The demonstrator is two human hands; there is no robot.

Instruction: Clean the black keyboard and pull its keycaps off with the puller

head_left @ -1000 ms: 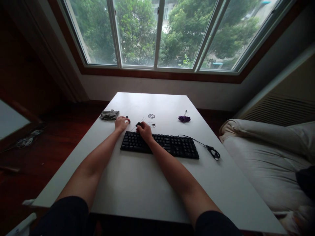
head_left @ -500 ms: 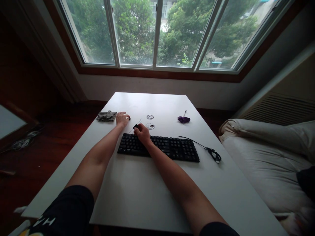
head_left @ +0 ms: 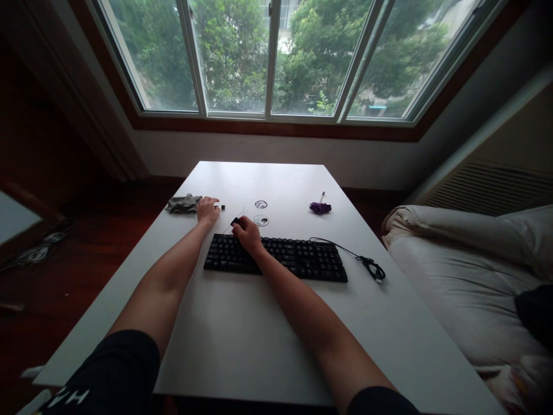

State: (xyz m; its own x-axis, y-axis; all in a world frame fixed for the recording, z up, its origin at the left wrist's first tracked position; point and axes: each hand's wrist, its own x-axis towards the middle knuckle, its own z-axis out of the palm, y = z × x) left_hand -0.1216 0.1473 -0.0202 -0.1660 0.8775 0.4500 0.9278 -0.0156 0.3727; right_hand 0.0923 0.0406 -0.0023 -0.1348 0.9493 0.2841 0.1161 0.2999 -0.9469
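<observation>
My right hand is closed round a wire keycap puller with a black body; its thin wires stick out to both sides. That hand is over the upper left part of a black keyboard. Farther off, my left hand is low over the table with its fingers apart. Just right of its fingertips lies a small black keycap, and another small dark bit shows right by the fingers. A crumpled grey cloth touches or nearly touches the left hand's far side.
Two small round clear dishes stand beyond the keyboard, with small dark bits in the nearer one. A purple cloth and a brush-like stick lie at the right. The keyboard's coiled cable rests on the white table.
My left hand has let go of the small black keycap and drawn a little to the left, leaving it on the table. My right hand keeps hold of the puller.
</observation>
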